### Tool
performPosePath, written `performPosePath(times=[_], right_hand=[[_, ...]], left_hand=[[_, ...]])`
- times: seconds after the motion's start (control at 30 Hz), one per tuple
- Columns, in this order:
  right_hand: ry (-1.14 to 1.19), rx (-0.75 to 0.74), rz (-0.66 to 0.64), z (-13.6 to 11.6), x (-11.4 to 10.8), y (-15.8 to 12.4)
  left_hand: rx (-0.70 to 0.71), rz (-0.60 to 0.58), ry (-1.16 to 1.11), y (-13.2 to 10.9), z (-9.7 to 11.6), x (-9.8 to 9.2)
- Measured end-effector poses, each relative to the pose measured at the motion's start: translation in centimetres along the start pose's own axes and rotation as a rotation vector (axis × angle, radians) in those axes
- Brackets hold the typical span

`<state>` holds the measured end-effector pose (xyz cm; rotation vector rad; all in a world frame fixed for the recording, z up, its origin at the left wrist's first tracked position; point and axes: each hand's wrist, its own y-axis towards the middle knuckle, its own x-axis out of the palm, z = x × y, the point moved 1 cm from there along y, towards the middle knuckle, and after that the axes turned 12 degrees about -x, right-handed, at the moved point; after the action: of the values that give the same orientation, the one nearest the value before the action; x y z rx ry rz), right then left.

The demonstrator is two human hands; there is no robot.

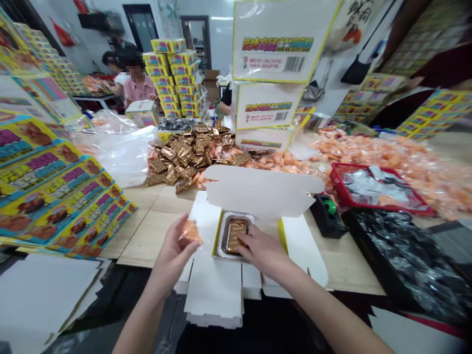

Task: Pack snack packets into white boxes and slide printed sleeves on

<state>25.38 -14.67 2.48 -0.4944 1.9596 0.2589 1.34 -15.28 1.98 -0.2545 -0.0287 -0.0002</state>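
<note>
Two hands meet over the open white carton [262, 192]. Your left hand [171, 255] is clamped on an orange packet [190, 231], pinched between thumb and fingers just left of the carton's clear tray [221, 241]. Your right hand [264, 251] lies flat, fingers stretched and unclenched, their tips pressing a gold packet [236, 235] in that tray. Just right of this hand sits a black tape dispenser [326, 216], with a red basket [338, 183] beyond it. Ahead of both hands lies a heap of gold packets [188, 155]. Printed boxes [62, 196] stack up left of your left hand.
</note>
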Motion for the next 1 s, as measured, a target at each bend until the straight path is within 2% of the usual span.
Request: performPosePath(times=[0.13,0.23,0.27,0.37,0.43,0.57,0.67,0.77,0.9,1.0], right_hand=[[0.278,0.079,0.373,1.9,-2.2,-1.3],[0.495,0.171,0.486,3.7,-3.2,-2.9],[0.541,0.199,0.495,4.2,-3.3,-3.5],[0.709,0.284,0.505,5.5,-2.8,-5.6],[0.897,0.341,0.528,6.1,-2.2,-6.4],[1.207,0.393,0.674,6.2,-1.2,-6.2],[1.291,0.392,0.721,5.3,-0.9,-4.8],[1.331,0.351,0.736,3.8,-0.8,-3.2],[1.28,0.313,0.731,1.5,-0.4,-2.1],[1.134,0.227,0.685,1.1,-0.4,-2.5]], left_hand=[[0.092,-0.211,0.246,1.2,1.6,3.8],[0.242,-0.379,0.572,2.8,2.0,6.6],[0.301,-0.382,0.694,3.2,2.0,7.2],[0.428,-0.267,0.93,3.5,1.8,7.8],[0.452,-0.275,0.926,2.9,1.5,7.6],[0.457,-0.403,0.878,0.9,0.8,7.4],[0.478,-0.302,0.928,-0.2,0.5,7.5],[0.469,-0.207,0.82,-1.1,0.3,7.6],[0.335,-0.208,0.555,-2.0,-0.5,9.0],[0.277,-0.192,0.447,-2.2,-1.3,10.3]])
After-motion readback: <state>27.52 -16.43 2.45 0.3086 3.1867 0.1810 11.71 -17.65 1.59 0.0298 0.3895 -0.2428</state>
